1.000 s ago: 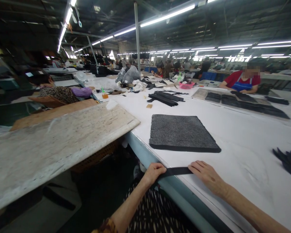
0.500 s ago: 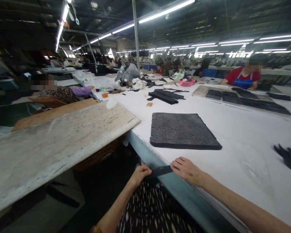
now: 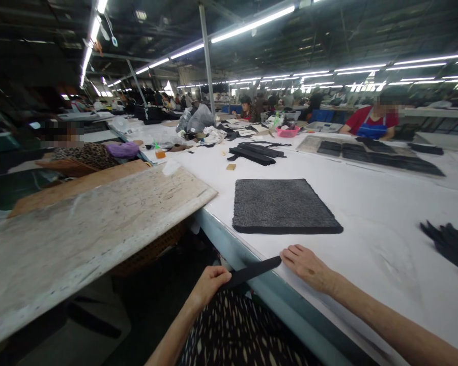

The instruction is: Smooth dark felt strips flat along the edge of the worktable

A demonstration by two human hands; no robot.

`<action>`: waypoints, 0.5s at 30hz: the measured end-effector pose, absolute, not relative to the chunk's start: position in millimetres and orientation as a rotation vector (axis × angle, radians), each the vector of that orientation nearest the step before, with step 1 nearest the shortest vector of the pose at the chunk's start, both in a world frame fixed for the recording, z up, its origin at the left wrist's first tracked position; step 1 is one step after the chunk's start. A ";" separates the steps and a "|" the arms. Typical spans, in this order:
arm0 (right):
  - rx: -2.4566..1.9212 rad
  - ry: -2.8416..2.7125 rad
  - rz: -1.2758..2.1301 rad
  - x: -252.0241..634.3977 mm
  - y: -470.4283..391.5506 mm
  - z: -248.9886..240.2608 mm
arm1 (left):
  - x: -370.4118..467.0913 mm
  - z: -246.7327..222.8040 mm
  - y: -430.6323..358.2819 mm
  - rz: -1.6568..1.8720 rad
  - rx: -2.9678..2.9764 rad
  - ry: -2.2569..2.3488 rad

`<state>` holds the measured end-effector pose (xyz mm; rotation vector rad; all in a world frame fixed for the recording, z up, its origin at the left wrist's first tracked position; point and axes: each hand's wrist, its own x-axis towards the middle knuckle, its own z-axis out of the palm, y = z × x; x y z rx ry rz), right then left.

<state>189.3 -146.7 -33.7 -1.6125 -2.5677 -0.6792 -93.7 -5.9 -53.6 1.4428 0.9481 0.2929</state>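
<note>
A narrow black fabric strip point(image 3: 254, 271) stretches across the table's front edge, over my lap. My left hand point(image 3: 210, 283) pinches its near end between thumb and fingers. At the far end, the fingertips of my right hand point(image 3: 303, 264) close on the strip's tip, with the palm low over the white tabletop. Just beyond the right hand lies a dark grey, textured fabric stack point(image 3: 282, 206), roughly square, with a smooth black front edge.
On the left a worn pale board point(image 3: 99, 218) juts out beside the table. Black strips point(image 3: 252, 152) lie farther back near a small tan block point(image 3: 231, 166). Black fabric pieces point(image 3: 450, 246) spread at right. One person point(image 3: 370, 122) works across the table, another point(image 3: 84, 152) sits left.
My hands have moved farther apart, and a longer length of the black strip shows between them. The whole view has shifted slightly, while the fabric stack stays in place on the table.
</note>
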 end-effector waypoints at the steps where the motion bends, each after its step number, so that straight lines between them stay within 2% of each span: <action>1: -1.654 -2.532 -0.668 193.0 -149.7 -34.4 | -95.2 -53.7 -6.5 0.288 1.449 0.953; 5: -1.878 -2.220 -0.471 196.5 -159.5 -28.1 | -97.1 -44.0 -14.2 0.287 1.483 0.959; 8: -1.875 -2.006 -0.287 174.6 -157.2 -13.4 | -85.5 -30.9 -23.7 0.296 1.551 0.903; 12: -1.732 -2.043 -0.033 133.4 -149.7 -6.4 | -57.6 -19.8 -39.3 0.330 1.642 0.800; 15: -1.670 -2.148 -0.101 120.2 -146.2 -20.5 | -46.5 -23.1 -52.7 0.371 1.678 0.813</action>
